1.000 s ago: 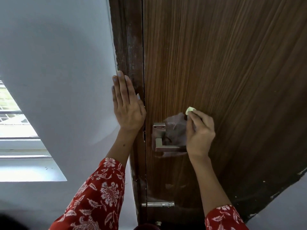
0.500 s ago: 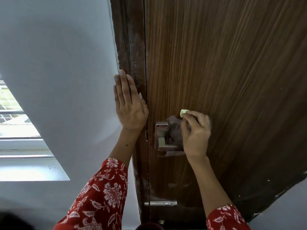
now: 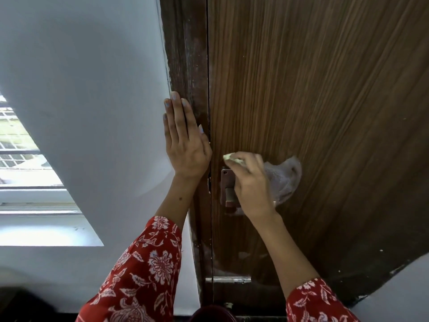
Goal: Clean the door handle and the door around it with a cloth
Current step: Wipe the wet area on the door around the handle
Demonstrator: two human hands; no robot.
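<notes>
A brown wood-grain door [image 3: 313,94] fills the right of the view. Its metal handle [image 3: 228,189] sits at mid-height near the door's left edge, partly hidden by my right hand [image 3: 251,184]. That hand presses a greyish-pink cloth [image 3: 286,177] over the handle; the cloth bunches out to the right, and a pale yellow corner [image 3: 229,158] shows at my fingertips. My left hand [image 3: 184,140] lies flat, fingers together and pointing up, on the dark door frame [image 3: 185,54] and the wall's edge, holding nothing.
A white wall [image 3: 88,77] stands left of the frame, with a bright window [image 3: 25,163] and its sill at the far left. A metal latch plate [image 3: 228,280] crosses the door gap lower down. Both sleeves are red with white flowers.
My right hand has slid left with the cloth, across the handle toward its base plate. The cloth now trails out to the right of the hand. My left hand has stayed flat on the frame.
</notes>
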